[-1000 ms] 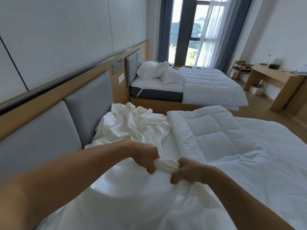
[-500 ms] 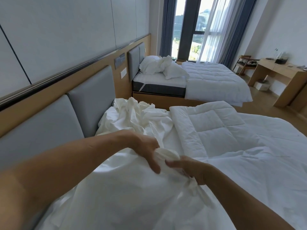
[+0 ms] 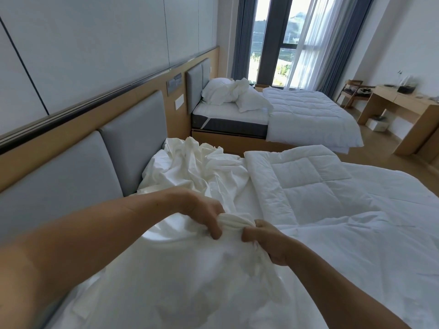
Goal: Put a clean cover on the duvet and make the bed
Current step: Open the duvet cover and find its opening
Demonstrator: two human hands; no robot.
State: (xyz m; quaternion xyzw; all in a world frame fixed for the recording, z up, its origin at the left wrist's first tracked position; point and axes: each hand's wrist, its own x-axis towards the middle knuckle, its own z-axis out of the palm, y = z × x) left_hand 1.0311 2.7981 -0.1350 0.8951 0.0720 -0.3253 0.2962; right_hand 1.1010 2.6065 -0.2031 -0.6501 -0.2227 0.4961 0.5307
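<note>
Two fists meet on one bunch: the left hand [image 3: 202,213] and, just beside it, the right hand [image 3: 270,245] each curl tight round the gathered white duvet cover [image 3: 234,222], while the bare quilted duvet [image 3: 308,191] lies spread to their right.

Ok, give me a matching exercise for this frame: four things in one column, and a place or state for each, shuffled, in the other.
Things:
1. duvet cover
2. quilted duvet
3. pillows
4. desk

Places or states:
A. light wood, far right of the room
B. bunched in the grip of the left hand and right hand
C. spread out flat, not held
D. heaped at the head of the far bed

Pairs: 1-B, 2-C, 3-D, 4-A
</note>
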